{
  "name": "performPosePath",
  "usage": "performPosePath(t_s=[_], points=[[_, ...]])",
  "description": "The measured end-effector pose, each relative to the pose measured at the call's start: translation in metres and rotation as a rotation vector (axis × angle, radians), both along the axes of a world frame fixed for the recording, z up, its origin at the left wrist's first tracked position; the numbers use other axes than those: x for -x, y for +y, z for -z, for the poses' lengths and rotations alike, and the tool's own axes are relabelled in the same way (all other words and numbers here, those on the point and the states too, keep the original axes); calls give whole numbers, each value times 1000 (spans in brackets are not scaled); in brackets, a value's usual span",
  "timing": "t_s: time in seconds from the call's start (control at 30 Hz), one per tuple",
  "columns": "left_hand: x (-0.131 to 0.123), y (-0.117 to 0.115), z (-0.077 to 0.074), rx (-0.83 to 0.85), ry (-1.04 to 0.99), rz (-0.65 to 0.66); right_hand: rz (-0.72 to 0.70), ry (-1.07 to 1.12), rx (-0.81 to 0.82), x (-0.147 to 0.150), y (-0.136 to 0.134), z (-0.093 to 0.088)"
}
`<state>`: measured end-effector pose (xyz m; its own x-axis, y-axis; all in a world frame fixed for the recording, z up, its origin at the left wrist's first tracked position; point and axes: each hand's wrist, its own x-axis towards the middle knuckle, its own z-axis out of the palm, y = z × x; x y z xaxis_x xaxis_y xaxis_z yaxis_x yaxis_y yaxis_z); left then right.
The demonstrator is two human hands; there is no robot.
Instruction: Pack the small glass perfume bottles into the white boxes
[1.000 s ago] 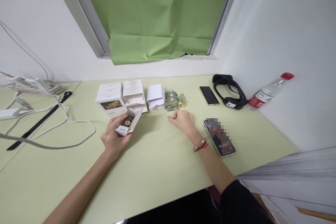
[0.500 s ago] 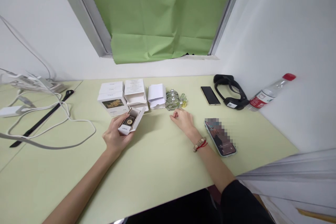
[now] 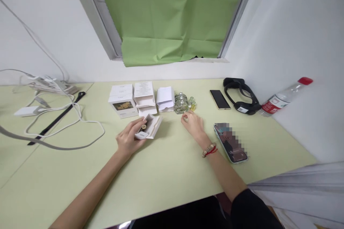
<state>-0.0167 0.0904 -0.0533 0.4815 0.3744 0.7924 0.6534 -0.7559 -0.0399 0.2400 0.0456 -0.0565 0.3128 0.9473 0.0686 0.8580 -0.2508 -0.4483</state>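
My left hand [image 3: 130,137] grips a small white box [image 3: 153,127] that is open at the top and tilted, with a dark item with a gold round top [image 3: 144,127] inside. My right hand [image 3: 193,124] rests on the table with curled fingers, just in front of the glass bottles [image 3: 181,104]; whether it pinches anything is too small to tell. Small yellow-green vials [image 3: 192,104] stand beside the bottles. To their left are an open white carton [image 3: 165,97], stacked open boxes [image 3: 144,94] and closed white boxes with a flower picture [image 3: 122,102].
On the right lie a phone with a lit screen [image 3: 231,145], a gold-edged phone [image 3: 220,99], a black headset [image 3: 240,96] and a red-capped bottle [image 3: 282,100]. White cables [image 3: 64,123] and a black strap [image 3: 57,120] spread over the left side.
The small box in my left hand has turned, so its opening and inner wall show more. The whole view has shifted slightly, with table items appearing further right. My right hand keeps its curled pose.
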Motion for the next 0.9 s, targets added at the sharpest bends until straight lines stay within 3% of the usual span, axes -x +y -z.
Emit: performPosePath(t_s=[0.13,0.2,0.27,0.37,0.53,0.7,0.9], points=[[-2,-5,-1,-77,88,47,-29,255,-366,11,-5,-14],[-2,-6,-1,-120,149,50,-153,357,-539,21,-9,-22],[-2,-8,0,-141,181,54,-314,378,-613,33,-13,-26],[-3,-11,2,-137,191,65,-479,326,-554,51,-19,-21],[-9,-20,2,-229,292,96,-515,316,-280,76,-27,-3],[-17,-26,5,-188,317,61,-359,550,-353,90,-26,7],[-19,-25,1,-114,387,6,-319,452,-477,86,-20,3]])
